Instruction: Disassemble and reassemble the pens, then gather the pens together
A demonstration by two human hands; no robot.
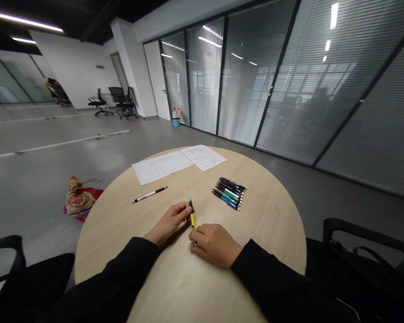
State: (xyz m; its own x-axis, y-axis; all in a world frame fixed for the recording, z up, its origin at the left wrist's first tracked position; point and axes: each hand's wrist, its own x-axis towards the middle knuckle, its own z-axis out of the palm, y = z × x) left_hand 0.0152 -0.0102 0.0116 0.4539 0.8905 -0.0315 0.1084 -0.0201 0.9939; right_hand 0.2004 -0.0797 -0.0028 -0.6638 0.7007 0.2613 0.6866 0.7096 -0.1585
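Observation:
A yellow pen [192, 219] with a black tip end lies between my hands on the round wooden table [262, 233]. My left hand [170, 220] pinches its far end with the fingertips. My right hand [215, 244] is closed around its near end. A white pen with a black grip [150, 194] lies alone further left. A row of several pens [229, 193] in black, green and blue lies to the right of my hands.
Two printed sheets [180, 162] lie at the table's far edge. Black chairs stand at the near left [6, 264] and near right [363, 251]. A red and beige bag [78, 197] sits on the floor to the left. Glass partitions line the right.

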